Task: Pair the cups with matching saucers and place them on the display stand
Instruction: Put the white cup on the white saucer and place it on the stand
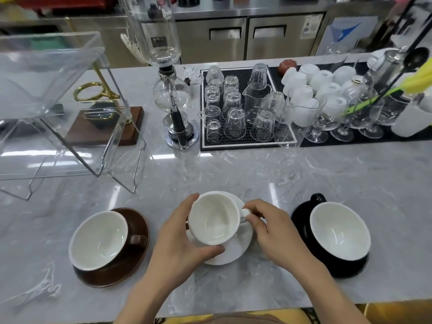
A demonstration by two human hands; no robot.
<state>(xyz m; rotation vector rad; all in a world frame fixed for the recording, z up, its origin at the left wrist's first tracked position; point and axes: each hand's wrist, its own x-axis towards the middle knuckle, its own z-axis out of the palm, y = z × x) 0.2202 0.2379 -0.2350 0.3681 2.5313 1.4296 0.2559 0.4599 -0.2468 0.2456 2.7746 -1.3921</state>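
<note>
A white cup (214, 218) is at the near middle of the marble counter, over a white saucer (236, 250). My left hand (180, 242) curls round the cup's left side, thumb under its near rim. My right hand (273, 228) pinches the cup's handle. To the left, a brown cup (100, 239) sits on a brown saucer (131, 265). To the right, a black cup (336, 232) sits on a black saucer (350, 268). A clear acrylic display stand (60, 108) rises at the far left.
A glass siphon coffee maker (170, 90) stands behind the middle. A black mat (247, 141) holds several upturned glasses. White cups and stemmed glasses (327, 99) crowd the far right. A gold holder on a wooden base (102, 127) sits behind the stand.
</note>
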